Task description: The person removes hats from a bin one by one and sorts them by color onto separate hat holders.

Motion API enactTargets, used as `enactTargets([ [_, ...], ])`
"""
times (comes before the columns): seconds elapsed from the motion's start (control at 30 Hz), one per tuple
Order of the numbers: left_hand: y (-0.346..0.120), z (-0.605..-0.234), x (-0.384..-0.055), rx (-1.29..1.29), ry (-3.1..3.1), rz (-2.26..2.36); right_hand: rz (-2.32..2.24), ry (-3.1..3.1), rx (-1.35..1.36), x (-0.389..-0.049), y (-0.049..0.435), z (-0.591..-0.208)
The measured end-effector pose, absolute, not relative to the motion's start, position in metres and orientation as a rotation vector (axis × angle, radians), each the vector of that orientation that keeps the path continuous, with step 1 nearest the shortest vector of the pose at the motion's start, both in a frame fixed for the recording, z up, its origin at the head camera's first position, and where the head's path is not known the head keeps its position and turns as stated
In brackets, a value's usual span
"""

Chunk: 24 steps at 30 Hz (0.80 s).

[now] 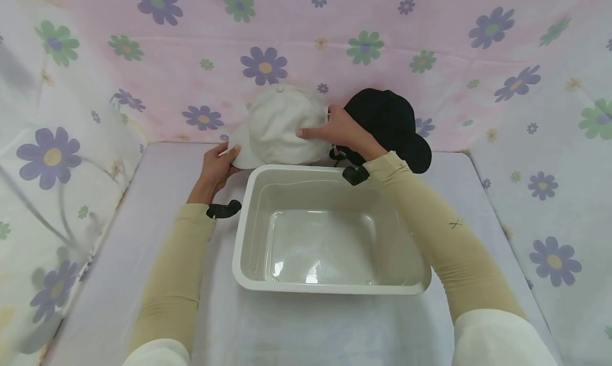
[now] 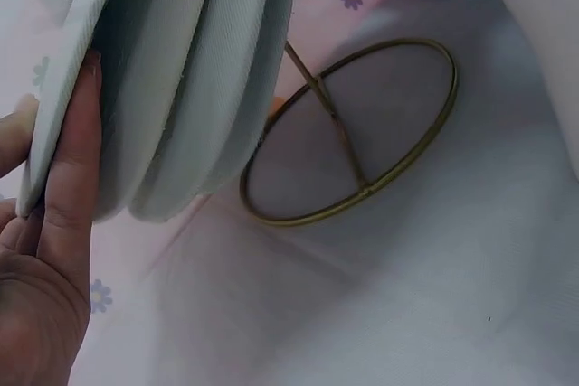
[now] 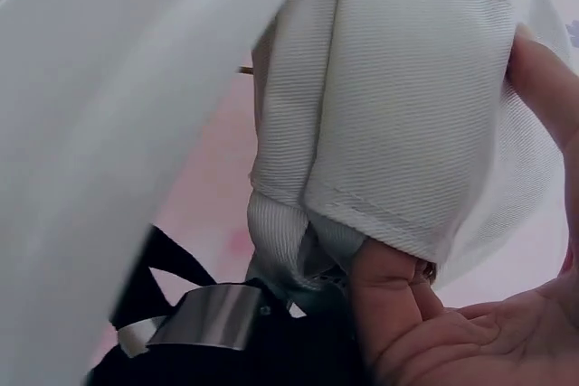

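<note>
Beyond the basin's far rim, a white cap [image 1: 287, 124] is held between both hands. My left hand [image 1: 217, 167] pinches its brim, thumb on one side and fingers on the other; the left wrist view shows more white brims [image 2: 204, 88] layered behind the pinched one. At the cap's back, my right hand [image 1: 349, 132] grips the fabric, with the thumb outside and fingertips tucked under the rear edge [image 3: 380, 241]. A black cap [image 1: 387, 121] is right behind the right hand; its strap's metal buckle [image 3: 206, 316] shows in the right wrist view.
An off-white plastic basin [image 1: 325, 244] stands in front of the caps, below the forearms. Behind the brims is a brass-coloured stand with a round wire base [image 2: 398, 189]. Flower-patterned cloth [image 1: 306, 36] walls the table [image 1: 158, 196] at the back and sides.
</note>
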<state>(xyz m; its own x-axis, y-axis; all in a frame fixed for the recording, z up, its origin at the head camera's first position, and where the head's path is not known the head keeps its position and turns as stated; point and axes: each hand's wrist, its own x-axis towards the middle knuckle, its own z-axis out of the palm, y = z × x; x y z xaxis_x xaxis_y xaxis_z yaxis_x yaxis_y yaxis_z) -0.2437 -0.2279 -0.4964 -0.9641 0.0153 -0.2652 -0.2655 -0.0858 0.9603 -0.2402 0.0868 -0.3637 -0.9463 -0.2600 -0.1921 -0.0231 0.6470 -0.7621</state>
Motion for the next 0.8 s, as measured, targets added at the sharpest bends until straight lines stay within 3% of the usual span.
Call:
enactTargets([
  [0.8,-0.2212,-0.5026,-0.2402,-0.28,2.007,2.216,-1.064,2.57,-0.243,-0.2311,0.0946,-0.3726],
])
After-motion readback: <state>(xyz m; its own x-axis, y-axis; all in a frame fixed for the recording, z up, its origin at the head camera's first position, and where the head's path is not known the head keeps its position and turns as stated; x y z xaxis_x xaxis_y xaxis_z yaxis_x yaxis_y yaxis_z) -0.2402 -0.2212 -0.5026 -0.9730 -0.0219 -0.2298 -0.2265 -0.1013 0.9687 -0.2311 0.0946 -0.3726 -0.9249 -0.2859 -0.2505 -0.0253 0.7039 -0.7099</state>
